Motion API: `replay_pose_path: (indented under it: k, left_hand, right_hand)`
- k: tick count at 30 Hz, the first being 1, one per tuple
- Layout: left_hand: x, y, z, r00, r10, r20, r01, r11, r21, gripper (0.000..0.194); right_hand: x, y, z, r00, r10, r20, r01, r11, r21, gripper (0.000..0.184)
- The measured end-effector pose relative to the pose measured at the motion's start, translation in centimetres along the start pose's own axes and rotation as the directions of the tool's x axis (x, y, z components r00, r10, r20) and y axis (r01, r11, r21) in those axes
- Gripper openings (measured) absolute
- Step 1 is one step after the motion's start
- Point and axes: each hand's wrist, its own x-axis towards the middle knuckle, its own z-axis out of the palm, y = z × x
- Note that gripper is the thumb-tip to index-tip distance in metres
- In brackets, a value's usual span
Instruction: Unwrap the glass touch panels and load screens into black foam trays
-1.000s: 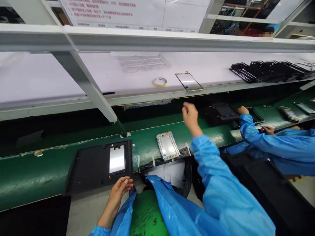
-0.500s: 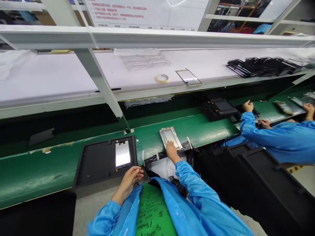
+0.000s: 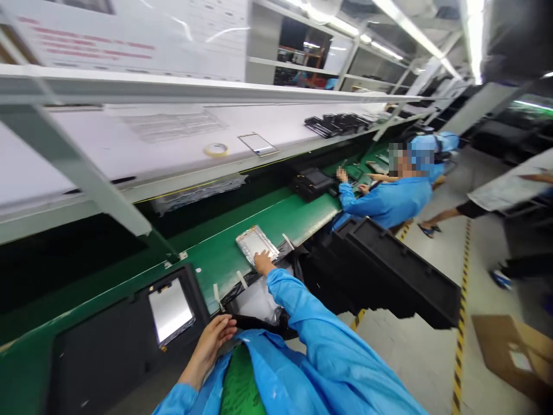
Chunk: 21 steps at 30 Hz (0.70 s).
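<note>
Panel stack (image 3: 251, 242) lies on the green desk (image 3: 287, 216) mid-frame, its near edge partly hidden by the right hand (image 3: 263, 263), whose grip I cannot tell; the left hand (image 3: 213, 339), lower centre, hangs half-open near the black tray (image 3: 106, 349)

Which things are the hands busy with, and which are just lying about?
With the hands:
right hand at the silvery panel
left hand empty, near black tray, shiny screen

Seemingly lying about:
yellow tape roll
thin framed panel
black frames
</note>
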Motion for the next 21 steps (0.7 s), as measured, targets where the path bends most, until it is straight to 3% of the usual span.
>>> replay_pose_path:
  k: [5, 8, 14, 21]
  left_hand:
    - [-0.3, -0.7, -1.7, 0.998, -0.041, -0.056, 0.04, 0.999, -0.021, 0.027]
    - [-0.4, -0.6, -1.9, 0.991, -0.064, -0.117, 0.061, 0.998, -0.032, 0.015]
    - [0.8, -0.1, -1.7, 0.992, -0.065, -0.112, 0.06, 0.997, -0.045, 0.009]
    - [4.7, 2.3, 0.2, 0.997, -0.052, -0.053, 0.053, 0.998, 0.015, 0.015]
  right_hand:
    - [1.0, -0.8, 0.7, 0.997, 0.082, -0.012, -0.082, 0.997, 0.006, 0.064]
    - [1.2, -1.9, 1.2, 0.995, 0.1, -0.028, -0.1, 0.995, -0.023, 0.068]
    - [0.4, -3.4, 1.1, 0.992, 0.062, -0.113, -0.07, 0.995, -0.073, 0.066]
    - [-1.1, -0.4, -2.4, 0.972, -0.058, -0.227, 0.04, 0.996, -0.084, 0.053]
